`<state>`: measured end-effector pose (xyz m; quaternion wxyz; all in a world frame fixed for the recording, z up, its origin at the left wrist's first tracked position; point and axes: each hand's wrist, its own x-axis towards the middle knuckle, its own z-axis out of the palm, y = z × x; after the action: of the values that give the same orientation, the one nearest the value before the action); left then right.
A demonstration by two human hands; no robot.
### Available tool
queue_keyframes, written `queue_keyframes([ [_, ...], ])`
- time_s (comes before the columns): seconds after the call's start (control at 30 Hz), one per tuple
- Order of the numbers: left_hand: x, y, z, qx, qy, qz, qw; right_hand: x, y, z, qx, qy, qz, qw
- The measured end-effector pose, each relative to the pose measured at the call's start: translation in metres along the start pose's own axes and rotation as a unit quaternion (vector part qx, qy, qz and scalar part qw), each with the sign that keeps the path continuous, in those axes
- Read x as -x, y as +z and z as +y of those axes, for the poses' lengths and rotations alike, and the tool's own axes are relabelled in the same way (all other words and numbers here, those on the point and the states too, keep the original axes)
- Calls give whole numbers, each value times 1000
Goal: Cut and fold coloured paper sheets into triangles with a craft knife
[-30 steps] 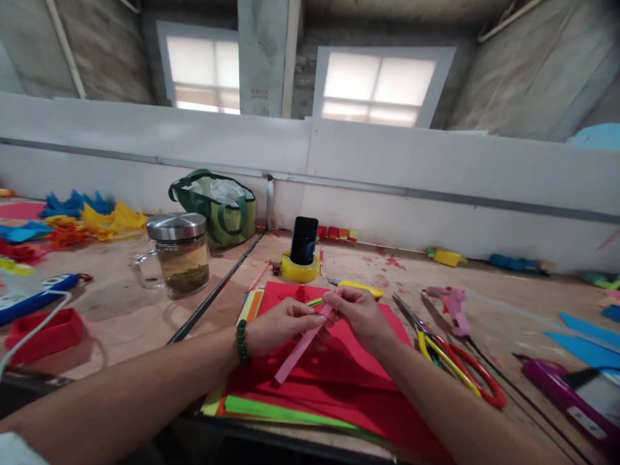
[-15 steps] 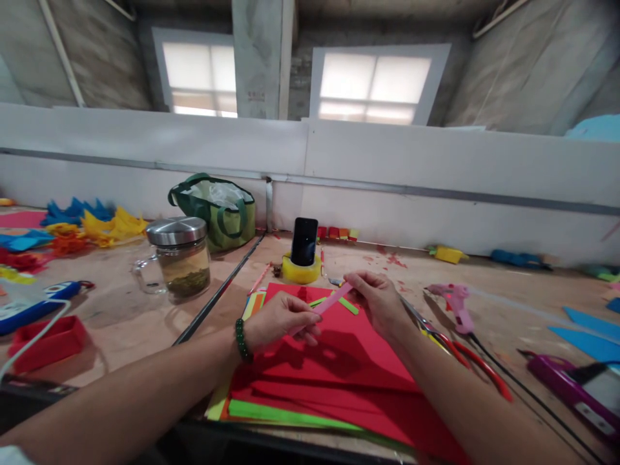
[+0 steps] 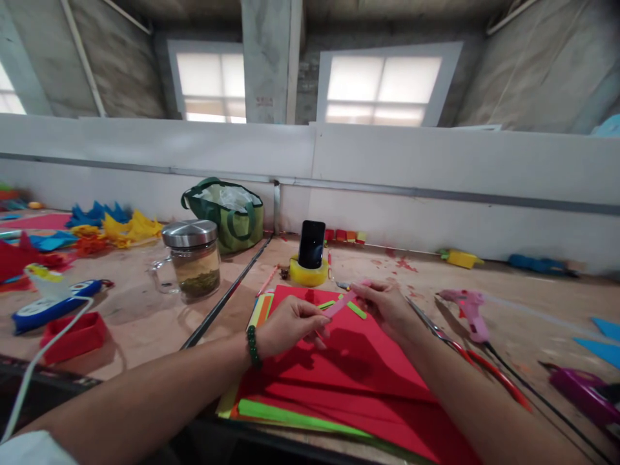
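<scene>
A narrow pink strip [image 3: 340, 303], paper or felt by its look, is stretched between my two hands. My left hand [image 3: 294, 324], with a green bead bracelet [image 3: 253, 347] on its wrist, pinches the strip's lower end between thumb and finger. At the upper end, my right hand [image 3: 382, 302] grips it between thumb and fingertips. Both hands are raised a little over a red sheet [image 3: 334, 371] that tops a stack of coloured sheets. Short light-green strips [image 3: 356, 310] rest on the red sheet, just behind the pink one.
Red-handled scissors [image 3: 498, 374] and a pink glue gun [image 3: 472, 310] lie to the right. A phone [image 3: 311, 244] stands in a yellow tape roll [image 3: 309, 274] behind the stack. At left are a glass tea mug [image 3: 196, 268], a green bag [image 3: 242, 226] and a red box [image 3: 75, 339].
The view has swung slightly left, so everything appears further right. Both hands keep hold of the pink strip; its upper end now shows past the right fingertips.
</scene>
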<state>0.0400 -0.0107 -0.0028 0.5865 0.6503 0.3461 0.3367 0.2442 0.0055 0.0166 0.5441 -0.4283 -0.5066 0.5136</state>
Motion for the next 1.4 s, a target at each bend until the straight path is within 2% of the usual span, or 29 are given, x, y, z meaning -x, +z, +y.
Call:
queue_keyframes([
  [0.23, -11, -2, 21, 15, -57, -80, 995, -7, -9, -10, -32, -37, 43, 998],
  [0.4, -34, 7, 20, 20, -23, -23, 999, -16, -26, -18, -39, -78, 87, 992],
  [0.5, -38, 18, 10, 43, -13, -4, 999, -14, -25, -10, -12, -65, 58, 996],
  [0.67, -28, 22, 3, 78, -14, -4, 997, -2, -5, 7, 63, -13, -52, 997],
  [0.77, -24, 20, 4, 85, -19, -8, 996, 2, 2, 6, 69, -25, -57, 996],
  [1.03, -27, 14, 1, 81, -2, -7, 997, -3, 5, -2, 72, -37, -24, 996],
  [1.23, -25, 13, 5, 51, 15, -17, 998, -33, -16, -24, 45, -31, 52, 997],
  [1.4, -23, 9, 5, 27, 6, -65, 998, -36, -27, -15, 16, -30, 88, 996],
])
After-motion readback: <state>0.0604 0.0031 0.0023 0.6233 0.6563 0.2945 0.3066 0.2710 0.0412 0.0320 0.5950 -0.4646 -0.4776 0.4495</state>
